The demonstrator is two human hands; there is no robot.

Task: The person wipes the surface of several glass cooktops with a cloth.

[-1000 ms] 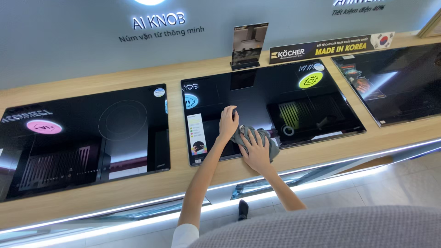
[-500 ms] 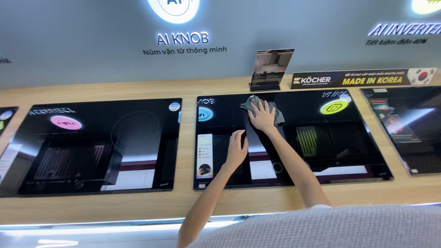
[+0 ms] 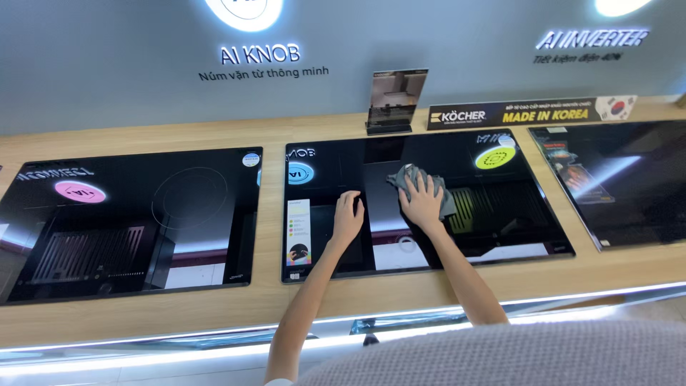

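A black glass cooktop (image 3: 500,236) lies set into a wooden counter, in the middle of the view. My right hand (image 3: 423,201) presses a grey cloth (image 3: 407,176) flat onto its glass near the centre. My left hand (image 3: 348,216) rests palm down on the same glass, just left of the cloth, fingers together and holding nothing. A tall white sticker (image 3: 298,231) runs down the cooktop's left side.
A second black cooktop (image 3: 128,214) sits to the left and a third (image 3: 622,179) to the right, all on the wooden counter (image 3: 214,304). A small upright card stand (image 3: 394,100) and a long dark sign strip (image 3: 529,113) stand at the back against a grey wall.
My right hand with the cloth swept from the cooktop's front edge up to its back, then came back toward the centre. My left hand stayed on the glass, shifting slightly.
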